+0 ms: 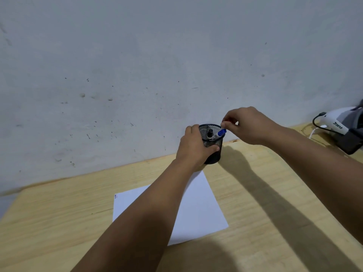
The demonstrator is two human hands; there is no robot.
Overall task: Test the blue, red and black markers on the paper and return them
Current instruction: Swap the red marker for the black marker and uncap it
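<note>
A black mesh pen holder (213,152) stands near the wall on the wooden desk (255,193). My left hand (193,148) is wrapped around its left side. Inside it, a blue marker (221,132) leans to the right with its blue cap over the rim, and a black marker (209,134) stands beside it. My right hand (249,126) hovers over the holder's right rim. Its fingertips are pinched on a bit of red, apparently the red marker (228,121), which is mostly hidden. The thumb sits just above the blue cap. White paper (198,211) lies in front of the holder, partly under my left forearm.
A grey wall rises right behind the holder. At the far right lie a white device (336,122) with a black cable and a dark object (351,140). The desk's left edge falls away at the lower left.
</note>
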